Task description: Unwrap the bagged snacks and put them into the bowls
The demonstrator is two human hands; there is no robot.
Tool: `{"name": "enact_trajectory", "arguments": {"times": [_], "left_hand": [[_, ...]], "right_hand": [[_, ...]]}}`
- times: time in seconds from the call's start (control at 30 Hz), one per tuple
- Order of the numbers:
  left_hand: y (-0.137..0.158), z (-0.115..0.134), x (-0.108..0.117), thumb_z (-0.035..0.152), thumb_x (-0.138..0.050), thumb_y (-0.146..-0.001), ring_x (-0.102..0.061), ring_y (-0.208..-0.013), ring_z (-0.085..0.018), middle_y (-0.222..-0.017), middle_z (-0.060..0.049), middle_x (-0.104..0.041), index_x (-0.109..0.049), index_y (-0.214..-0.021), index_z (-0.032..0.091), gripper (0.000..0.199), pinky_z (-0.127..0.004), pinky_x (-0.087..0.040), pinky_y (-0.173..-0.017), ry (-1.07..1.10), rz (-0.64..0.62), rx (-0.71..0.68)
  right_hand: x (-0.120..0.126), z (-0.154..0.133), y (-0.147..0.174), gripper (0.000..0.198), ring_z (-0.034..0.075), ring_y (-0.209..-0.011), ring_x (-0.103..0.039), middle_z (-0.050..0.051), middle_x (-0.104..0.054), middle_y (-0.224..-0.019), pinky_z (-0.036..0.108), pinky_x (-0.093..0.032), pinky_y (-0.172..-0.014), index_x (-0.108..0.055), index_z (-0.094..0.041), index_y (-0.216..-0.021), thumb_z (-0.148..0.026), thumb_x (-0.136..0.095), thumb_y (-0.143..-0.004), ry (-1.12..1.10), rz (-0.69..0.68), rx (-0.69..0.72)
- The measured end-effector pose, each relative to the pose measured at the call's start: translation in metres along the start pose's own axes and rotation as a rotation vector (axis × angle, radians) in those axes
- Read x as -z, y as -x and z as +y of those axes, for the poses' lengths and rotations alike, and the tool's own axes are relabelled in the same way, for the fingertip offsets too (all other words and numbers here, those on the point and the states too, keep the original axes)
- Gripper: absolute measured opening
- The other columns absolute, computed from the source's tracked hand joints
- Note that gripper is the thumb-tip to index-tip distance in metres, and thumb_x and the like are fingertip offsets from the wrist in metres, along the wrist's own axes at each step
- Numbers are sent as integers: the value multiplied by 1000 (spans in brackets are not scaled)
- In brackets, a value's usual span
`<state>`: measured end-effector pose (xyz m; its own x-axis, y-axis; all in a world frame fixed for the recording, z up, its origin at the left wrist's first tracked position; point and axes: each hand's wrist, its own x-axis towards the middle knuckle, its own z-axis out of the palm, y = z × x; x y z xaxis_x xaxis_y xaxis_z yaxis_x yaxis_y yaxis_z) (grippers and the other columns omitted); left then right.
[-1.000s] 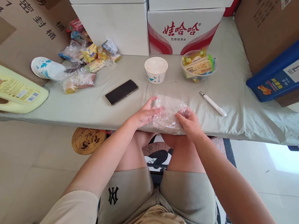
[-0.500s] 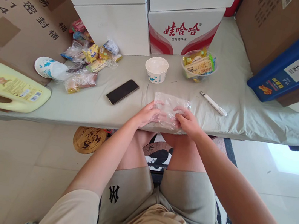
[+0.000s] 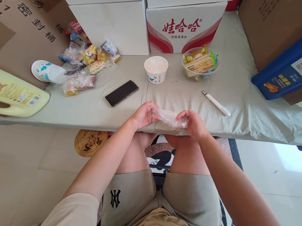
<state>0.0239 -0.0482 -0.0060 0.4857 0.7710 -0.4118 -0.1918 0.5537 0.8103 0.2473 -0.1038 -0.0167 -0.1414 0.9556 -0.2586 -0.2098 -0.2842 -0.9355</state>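
Plastic bag (image 3: 169, 119), one: clear, thin, crumpled; stretched sideways between two hands at the near edge of the counter (image 3: 235, 71), in front of the paper bowl (image 3: 155, 69) and slightly to its right.
Left hand (image 3: 143, 115): grasping the bag's left end; directly in front of the paper bowl.
Right hand (image 3: 193, 124): thumb and fingers grasping the bag's right end; in front of the paper bowl, to its right.
Paper bowl, one: white with blue print, upright, landmark for this list.
Phone (image 3: 122, 93), one: dark screen up, lying at a slant; front left of the paper bowl.
White slim tool (image 3: 216, 103), one: lying flat; front right of the paper bowl.
Plastic bowl (image 3: 187, 72), one: clear, holding wrapped snacks (image 3: 202, 65); right of the paper bowl.
Snack heap (image 3: 91, 56), one: mixed wrapped packets; left of the paper bowl.
Paper cup (image 3: 42, 70), one: on its side; farther left of the paper bowl.
Yellow jug (image 3: 23, 93), one: far left of the paper bowl, nearer the front.
Printed box (image 3: 182, 31), one: white and red; behind the paper bowl.
Blue bottle (image 3: 297, 68), one: far right of the paper bowl.
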Motion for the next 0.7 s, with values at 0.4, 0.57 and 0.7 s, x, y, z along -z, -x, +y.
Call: {"name": "enact_trajectory", "arguments": {"times": [0.4,0.57,0.7], "left_hand": [[15,11,-9,20,-62,-77,-66,-89,-17,-91,-3,-67,-59,-86,20,9,-32,-51,-86,-671,510,-473],[25,-3,-47,50,-78,-75,-62,-120,-27,-122,-11,-68,-60,-116,21,54,-39,-50,-98,-631,54,-421],[23,-5,-52,64,-69,-78,-68,-94,-24,-98,-8,-73,-67,-104,17,54,-34,-53,-83,-632,68,-376]], "right_hand": [[-21,-3,9,20,12,-65,-45,-2,-55,-75,27,-36,-62,-53,-22,-78,-37,-66,-71,141,325,197],[-42,-16,26,16,13,-70,-45,-2,-54,-77,28,-39,-68,-50,-22,-76,-33,-61,-79,177,79,370],[-40,-26,24,21,15,-67,-51,-2,-53,-73,30,-42,-66,-51,-24,-84,-44,-57,-84,43,-107,234]]}}
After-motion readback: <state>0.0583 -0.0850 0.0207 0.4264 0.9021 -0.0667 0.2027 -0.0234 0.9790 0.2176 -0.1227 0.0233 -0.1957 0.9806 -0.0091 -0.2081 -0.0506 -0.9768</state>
